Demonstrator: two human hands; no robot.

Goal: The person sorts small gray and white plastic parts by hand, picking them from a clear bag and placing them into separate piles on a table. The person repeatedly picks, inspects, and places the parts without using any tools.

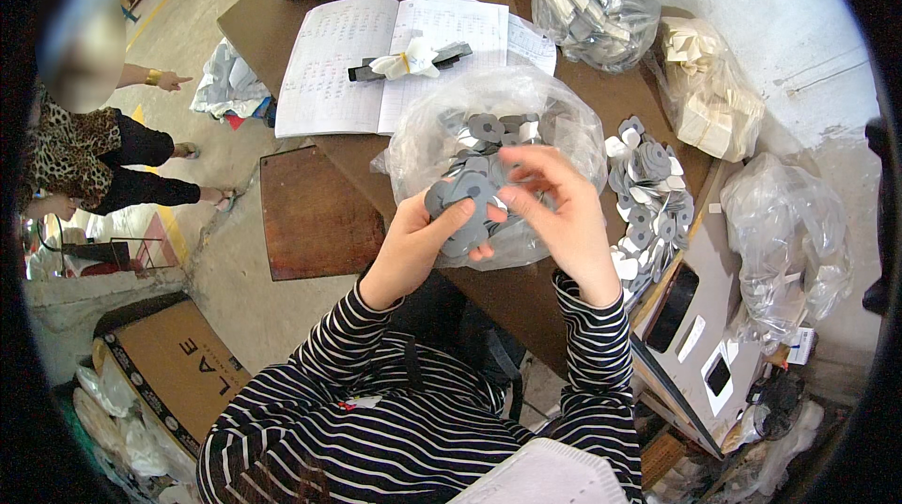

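Observation:
My left hand (406, 246) is closed round a fanned bunch of flat grey die-cut pieces (460, 192), rounded in outline with small holes. Its thumb presses on the top of the bunch. Beside it, my right hand (562, 213) has its thumb and fingers apart at the right edge of the bunch, slightly blurred. Both hands are over a clear plastic bag (413, 124), opened wide on the table. More grey and white pieces (490, 126) lie inside it. Right of the bag, a loose pile of similar pieces (648, 166) spreads along the table.
An open notebook (324, 62) bears a tied bundle of strips (409, 61). Filled plastic bags (597, 6) stand along the back and right. A dark phone (673, 307) lies at the right. A cardboard box (174, 363) and a person (85, 147) are at the left.

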